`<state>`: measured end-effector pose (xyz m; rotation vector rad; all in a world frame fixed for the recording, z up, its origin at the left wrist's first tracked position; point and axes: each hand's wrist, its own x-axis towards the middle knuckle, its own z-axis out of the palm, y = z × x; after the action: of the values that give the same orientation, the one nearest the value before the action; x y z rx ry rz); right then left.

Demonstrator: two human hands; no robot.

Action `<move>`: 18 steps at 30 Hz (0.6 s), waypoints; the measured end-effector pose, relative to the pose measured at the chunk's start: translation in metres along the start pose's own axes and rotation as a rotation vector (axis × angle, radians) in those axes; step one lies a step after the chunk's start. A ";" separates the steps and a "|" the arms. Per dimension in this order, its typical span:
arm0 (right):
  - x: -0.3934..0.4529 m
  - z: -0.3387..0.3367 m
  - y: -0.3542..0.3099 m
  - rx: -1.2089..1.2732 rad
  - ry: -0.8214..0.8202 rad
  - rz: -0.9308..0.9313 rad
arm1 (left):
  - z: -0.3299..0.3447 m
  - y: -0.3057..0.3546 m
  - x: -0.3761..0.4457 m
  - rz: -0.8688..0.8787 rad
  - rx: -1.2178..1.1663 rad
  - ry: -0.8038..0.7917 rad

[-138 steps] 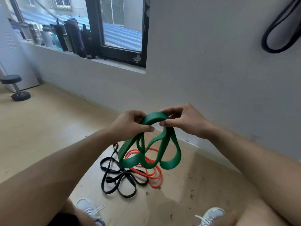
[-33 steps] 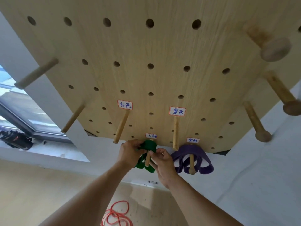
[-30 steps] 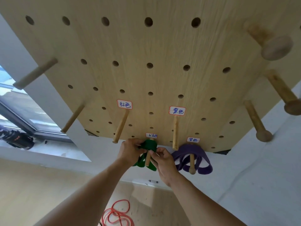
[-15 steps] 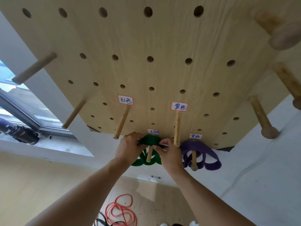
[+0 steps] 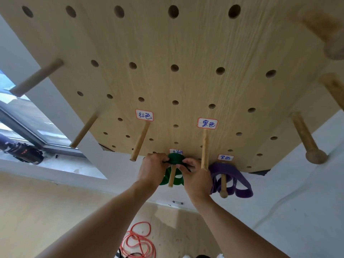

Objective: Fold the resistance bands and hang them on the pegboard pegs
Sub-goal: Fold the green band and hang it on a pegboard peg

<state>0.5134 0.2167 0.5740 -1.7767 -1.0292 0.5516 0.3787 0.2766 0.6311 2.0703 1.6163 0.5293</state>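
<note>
A folded green resistance band (image 5: 175,158) sits over a wooden peg (image 5: 171,176) at the bottom edge of the wooden pegboard (image 5: 186,53). My left hand (image 5: 151,170) pinches the band's left side and my right hand (image 5: 195,175) pinches its right side, both right at the peg. The band's loops hang below, partly hidden by my hands. A folded purple band (image 5: 231,180) hangs on the peg to the right. An orange band (image 5: 138,241) lies on the floor below.
Two longer bare pegs (image 5: 140,141) (image 5: 204,148) stick out above the green band under handwritten labels. More pegs jut out at the left (image 5: 36,78) and right (image 5: 307,138). A window sill with a dark bottle (image 5: 22,150) is at the left. White wall lies below the board.
I lifted the folded green band from waist height up to the pegboard and slid it onto the peg. Over the last second my hands pushed it further back toward the board.
</note>
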 end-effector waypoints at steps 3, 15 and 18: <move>0.003 -0.003 -0.004 -0.093 -0.020 -0.012 | 0.003 0.000 0.000 -0.049 -0.052 0.015; 0.006 0.006 -0.013 -0.029 -0.041 -0.138 | 0.002 0.004 -0.004 -0.239 -0.221 -0.076; 0.005 0.007 -0.016 0.123 -0.020 -0.042 | -0.005 0.009 -0.002 -0.317 -0.304 -0.089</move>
<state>0.5043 0.2268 0.5861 -1.6414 -1.0221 0.5947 0.3831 0.2736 0.6404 1.5610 1.6544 0.5252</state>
